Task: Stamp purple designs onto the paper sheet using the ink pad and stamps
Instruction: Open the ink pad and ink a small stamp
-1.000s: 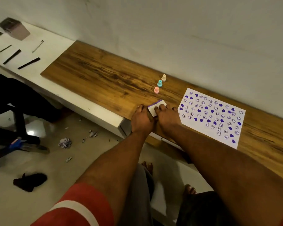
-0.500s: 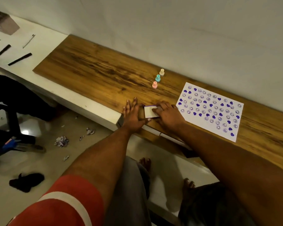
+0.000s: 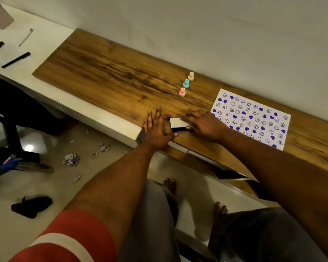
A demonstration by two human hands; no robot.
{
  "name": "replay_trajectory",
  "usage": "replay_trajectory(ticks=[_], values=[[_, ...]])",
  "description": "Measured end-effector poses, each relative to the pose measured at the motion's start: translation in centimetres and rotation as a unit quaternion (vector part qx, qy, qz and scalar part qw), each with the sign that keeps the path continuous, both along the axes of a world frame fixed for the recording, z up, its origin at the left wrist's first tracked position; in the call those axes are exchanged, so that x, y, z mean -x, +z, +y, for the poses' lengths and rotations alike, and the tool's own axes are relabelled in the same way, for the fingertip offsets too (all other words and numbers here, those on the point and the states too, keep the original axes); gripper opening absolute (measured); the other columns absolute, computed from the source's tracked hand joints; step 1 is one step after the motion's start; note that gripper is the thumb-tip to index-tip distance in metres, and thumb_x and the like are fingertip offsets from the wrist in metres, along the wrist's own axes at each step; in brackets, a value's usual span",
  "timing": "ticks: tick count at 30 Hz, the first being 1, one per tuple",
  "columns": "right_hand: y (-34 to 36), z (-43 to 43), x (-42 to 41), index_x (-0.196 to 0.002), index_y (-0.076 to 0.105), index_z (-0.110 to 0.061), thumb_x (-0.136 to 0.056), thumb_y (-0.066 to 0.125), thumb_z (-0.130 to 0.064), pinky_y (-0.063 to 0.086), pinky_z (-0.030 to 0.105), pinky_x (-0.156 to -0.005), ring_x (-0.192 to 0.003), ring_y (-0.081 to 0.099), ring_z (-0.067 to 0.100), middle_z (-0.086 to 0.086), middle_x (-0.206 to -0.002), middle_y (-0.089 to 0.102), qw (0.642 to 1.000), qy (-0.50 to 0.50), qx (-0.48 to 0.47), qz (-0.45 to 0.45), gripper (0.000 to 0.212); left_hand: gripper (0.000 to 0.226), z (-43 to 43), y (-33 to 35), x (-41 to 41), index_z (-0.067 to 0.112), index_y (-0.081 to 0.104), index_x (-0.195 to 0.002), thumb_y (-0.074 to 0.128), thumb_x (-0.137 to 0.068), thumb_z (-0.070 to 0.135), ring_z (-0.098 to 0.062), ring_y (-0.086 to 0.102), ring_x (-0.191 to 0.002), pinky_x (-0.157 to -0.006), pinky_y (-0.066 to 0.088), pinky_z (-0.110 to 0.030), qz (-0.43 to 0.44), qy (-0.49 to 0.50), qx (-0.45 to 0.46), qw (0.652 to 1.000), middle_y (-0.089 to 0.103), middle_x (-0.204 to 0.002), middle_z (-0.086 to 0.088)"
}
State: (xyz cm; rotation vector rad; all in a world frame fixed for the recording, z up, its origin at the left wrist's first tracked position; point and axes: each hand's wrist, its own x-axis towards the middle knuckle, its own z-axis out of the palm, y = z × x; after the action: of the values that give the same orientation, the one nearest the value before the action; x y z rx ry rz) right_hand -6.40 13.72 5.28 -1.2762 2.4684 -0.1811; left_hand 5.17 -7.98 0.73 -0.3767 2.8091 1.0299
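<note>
Left hand point(image 3: 156, 129) flat and splayed on the counter point(image 3: 106, 72), thumb against the ink pad point(image 3: 178, 125). Right hand point(image 3: 204, 123) fingers press its lid, apparently ajar (view poor), near the front edge. Paper sheet point(image 3: 254, 118) just right, nearly filled; three stamps point(image 3: 186, 83) stand unused behind.

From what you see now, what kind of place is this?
Probably a home or hobby room: a wooden desk against a plain wall, three small stamps, a stamped paper sheet, paper scraps on a tiled floor.
</note>
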Motion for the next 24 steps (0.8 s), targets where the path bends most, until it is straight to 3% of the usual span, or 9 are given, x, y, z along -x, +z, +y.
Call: replay_trajectory(ticks=[5,9,13,18,24], values=[[1.3,-1.1,2.1,-0.139,0.060,-0.019,-0.109,0.044,-0.032,0.049,0.037,-0.098,-0.121,0.058,0.022,0.005,-0.134,0.063,0.991,-0.036,0.069,-0.109,0.036,0.085,0.0,-0.3,0.1,0.028,0.039,-0.156,0.080,-0.086,0.052,-0.027,-0.020,-0.161,-0.127,-0.013,-0.048,0.002,0.002,0.001,1.000,-0.008,-0.177,0.003],[1.5,-2.3,3.7,-0.128,0.062,-0.017,-0.110,0.044,-0.030,0.052,0.037,-0.088,-0.110,0.063,0.025,0.008,-0.122,0.069,0.989,-0.046,0.063,-0.127,0.029,0.091,-0.1,-0.5,0.2,0.029,0.032,-0.160,0.078,-0.087,0.056,-0.026,-0.022,-0.160,-0.125,-0.016,-0.045,-0.004,0.001,0.010,1.000,-0.010,-0.177,0.003],[1.0,-3.5,5.1,-0.136,0.059,-0.015,-0.111,0.040,-0.033,0.050,0.041,-0.095,-0.117,0.060,0.027,0.010,-0.130,0.066,0.986,-0.075,0.066,-0.136,0.036,0.092,-0.2,-0.6,0.3,0.031,0.028,-0.162,0.077,-0.088,0.058,-0.024,-0.026,-0.159,-0.123,-0.020,-0.044,-0.012,-0.004,0.007,1.000,-0.014,-0.176,0.005],[-0.2,-4.0,6.4,-0.150,0.047,-0.017,-0.110,0.042,-0.035,0.044,0.038,-0.101,-0.129,0.054,0.029,0.011,-0.146,0.057,0.986,-0.096,0.061,-0.125,0.044,0.092,-0.1,-0.6,0.4,0.028,0.030,-0.160,0.078,-0.087,0.057,-0.023,-0.026,-0.159,-0.121,-0.022,-0.039,-0.009,0.002,-0.002,1.000,-0.013,-0.177,0.005],[-1.7,-3.7,6.6,-0.153,0.043,-0.021,-0.108,0.047,-0.038,0.042,0.031,-0.095,-0.125,0.052,0.028,0.011,-0.144,0.049,0.989,-0.101,0.062,-0.086,0.049,0.091,-0.1,-0.4,0.2,0.027,0.030,-0.159,0.078,-0.088,0.055,-0.025,-0.024,-0.160,-0.124,-0.019,-0.044,-0.001,0.001,-0.009,1.000,-0.011,-0.177,0.003]])
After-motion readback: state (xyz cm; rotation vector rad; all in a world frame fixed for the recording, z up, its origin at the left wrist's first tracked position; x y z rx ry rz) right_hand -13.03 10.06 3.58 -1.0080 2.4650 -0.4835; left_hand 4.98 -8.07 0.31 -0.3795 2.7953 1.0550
